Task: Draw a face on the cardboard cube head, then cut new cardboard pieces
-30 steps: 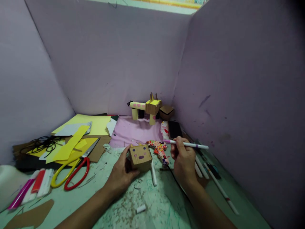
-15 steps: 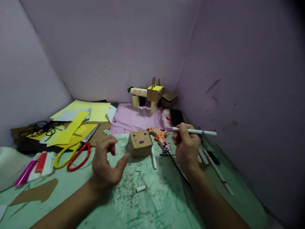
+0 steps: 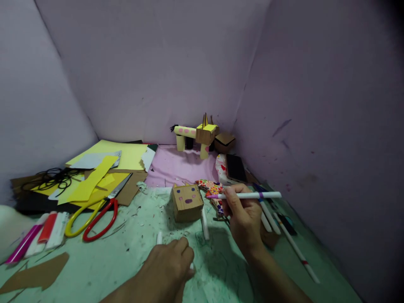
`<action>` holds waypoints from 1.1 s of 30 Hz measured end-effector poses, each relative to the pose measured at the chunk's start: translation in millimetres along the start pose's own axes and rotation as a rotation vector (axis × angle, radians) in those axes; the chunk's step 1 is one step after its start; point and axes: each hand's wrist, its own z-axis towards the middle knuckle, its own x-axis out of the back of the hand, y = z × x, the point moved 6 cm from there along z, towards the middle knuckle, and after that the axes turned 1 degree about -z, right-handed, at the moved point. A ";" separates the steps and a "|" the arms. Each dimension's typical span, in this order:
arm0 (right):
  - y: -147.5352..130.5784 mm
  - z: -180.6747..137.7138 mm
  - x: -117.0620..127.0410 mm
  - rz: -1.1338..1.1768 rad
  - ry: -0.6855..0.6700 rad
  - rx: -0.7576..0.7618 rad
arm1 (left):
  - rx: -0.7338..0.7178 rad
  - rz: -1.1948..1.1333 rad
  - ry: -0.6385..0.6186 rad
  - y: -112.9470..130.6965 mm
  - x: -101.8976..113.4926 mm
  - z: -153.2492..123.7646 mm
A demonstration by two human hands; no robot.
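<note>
My right hand (image 3: pixel 244 219) grips a white felt-tip marker (image 3: pixel 265 195) with a purple tip, held level above the table and pointing left. Low in the middle, my left hand (image 3: pixel 170 261) has its fingers curled down at the tabletop around a small white marker cap (image 3: pixel 191 266), mostly hidden by the fingers. Between and beyond both hands sits a cardboard box head (image 3: pixel 188 204) with a drawn face, purple eyes and small yellow points on top. A white stick (image 3: pixel 205 225) lies against its right side. Another short white piece (image 3: pixel 159 237) shows just past my left knuckles.
Red-and-yellow-handled scissors (image 3: pixel 101 219) lie left on coloured paper (image 3: pixel 104 153). A cardboard giraffe-like figure (image 3: pixel 205 134) stands at the back. On the right are a phone (image 3: pixel 235 168) and several markers (image 3: pixel 296 244). A flowered glue gun (image 3: pixel 210 186) lies behind my right hand.
My left hand has moved from the box's left side down to the front and closed on the cap. My right hand has come slightly lower with the marker. The view has shifted a little upward.
</note>
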 end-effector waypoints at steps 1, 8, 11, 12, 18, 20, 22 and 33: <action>0.8 -0.4 0.4 -0.002 -0.011 0.003 | 0.019 -0.086 0.041 -1.7 5.6 0.5; 2.6 -16.8 -12.4 -0.063 -0.197 0.050 | 0.314 -0.645 0.314 -25.9 40.7 3.3; 1.2 -25.2 -18.1 -0.081 -0.211 0.036 | 0.308 -0.703 0.342 -27.1 41.9 3.9; 0.8 -27.0 -19.3 -0.087 -0.211 0.032 | 0.294 -0.710 0.344 -26.1 41.5 3.9; 2.3 -25.7 -18.7 -0.120 -0.181 0.067 | 0.263 -0.663 0.379 -20.6 45.2 1.0; 5.0 -21.0 -15.5 -0.146 -0.136 0.094 | 0.297 -0.607 0.500 -24.9 55.0 -1.6; 10.0 -15.3 -12.5 -0.185 -0.089 0.106 | 0.349 -0.599 0.638 -34.2 65.1 -3.5; 44.1 -5.1 -13.0 -0.035 -0.038 -0.093 | 0.578 -0.473 0.503 -91.8 55.7 13.2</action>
